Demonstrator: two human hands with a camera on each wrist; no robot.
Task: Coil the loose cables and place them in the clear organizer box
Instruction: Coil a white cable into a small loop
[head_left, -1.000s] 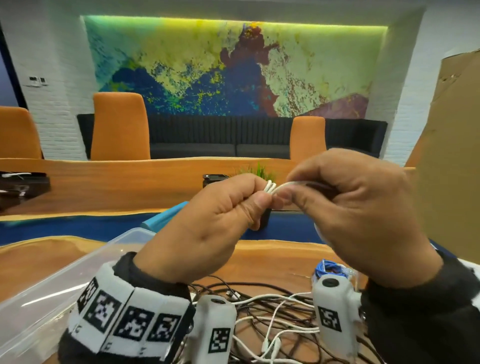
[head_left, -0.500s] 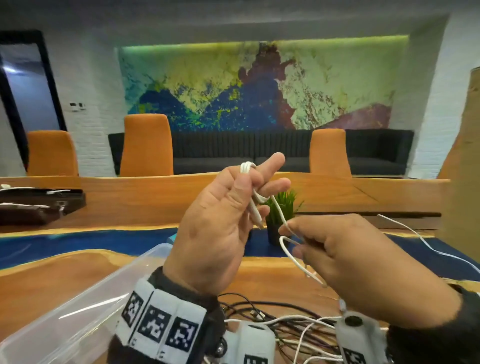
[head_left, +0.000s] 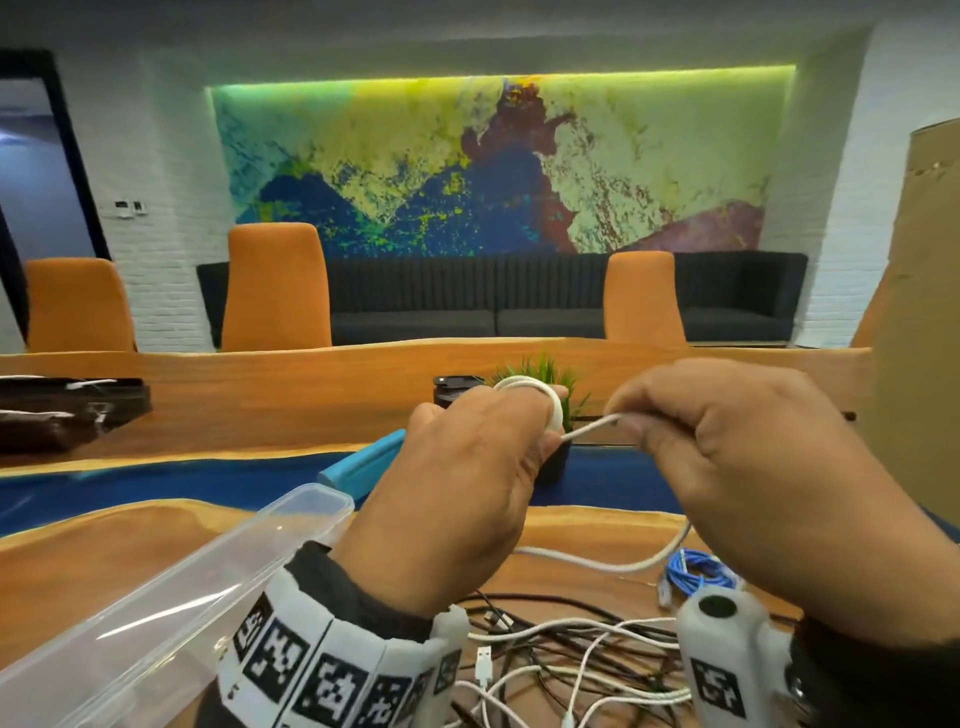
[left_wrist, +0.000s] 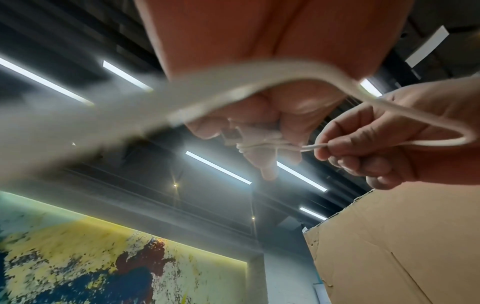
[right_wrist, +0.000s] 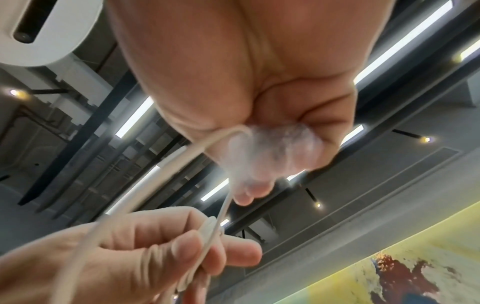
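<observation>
The left hand is up in the air over the bench. Its fingers are curled round a thin white cable. The cable is smooth and round like a noodle. It makes small round loops on top of the left fingers. In the left wrist view the loops sit tight on the fingers, with a small white plug end tucked in there too.

The right hand is just beside the left one. Its thumb and first finger pinch the same cable, and the other fingers are curled in. A short straight bit of cable goes from one hand to the other. The rest of it bends down under the right hand and lies in a soft curve on the bench.

The bench is smooth orange-brown wood with a wavy edge and a shiny blue strip along it. Near the front edge, under the two wrists, lies a messy pile of cables, thin white ones and thin black ones all crossed over. A bright blue cable lies bunched up at the right side of the pile.

The clear organizer box is at the front left of the bench. It is see-through plastic, long, with round corners. I cannot tell what is in it.
</observation>
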